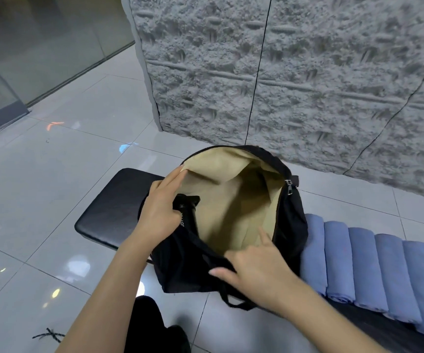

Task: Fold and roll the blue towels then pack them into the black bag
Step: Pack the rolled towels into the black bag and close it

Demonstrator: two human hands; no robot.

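Observation:
The black bag (291, 225) stands on a black padded bench (109, 212) with its mouth wide open, showing a beige lining with nothing visible inside. My left hand (161, 208) grips the bag's left rim and strap, fingers reaching up along the lining edge. My right hand (254, 271) holds the near rim, index finger pointing into the opening. Several rolled blue towels (363, 268) lie side by side on the bench just right of the bag.
A rough grey stone wall (307, 72) rises right behind the bench. Glossy white floor tiles (53, 187) spread to the left and front. A glass partition (27, 47) stands at far left. My dark trouser leg (149, 324) shows at the bottom.

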